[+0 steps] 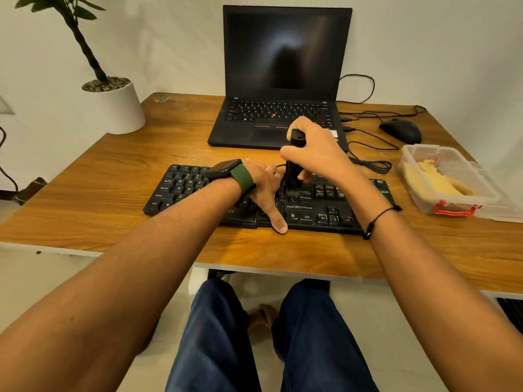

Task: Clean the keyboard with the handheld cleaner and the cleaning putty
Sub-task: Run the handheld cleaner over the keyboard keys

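Observation:
A black keyboard [181,188] lies across the front of the wooden desk [113,176]. My right hand [317,151] grips a black handheld cleaner [293,168] held upright, its brush end down on the keys right of the keyboard's middle. My left hand [264,190] rests flat on the keys just left of the cleaner, fingers spread and thumb reaching over the front edge. Yellow cleaning putty [435,179] lies in a clear plastic box [418,196] at the desk's right side.
An open black laptop [283,80] with a dark screen stands behind the keyboard. A black mouse [402,131] and loose cables [370,162] lie at the back right. A potted plant [116,106] stands on the back left corner.

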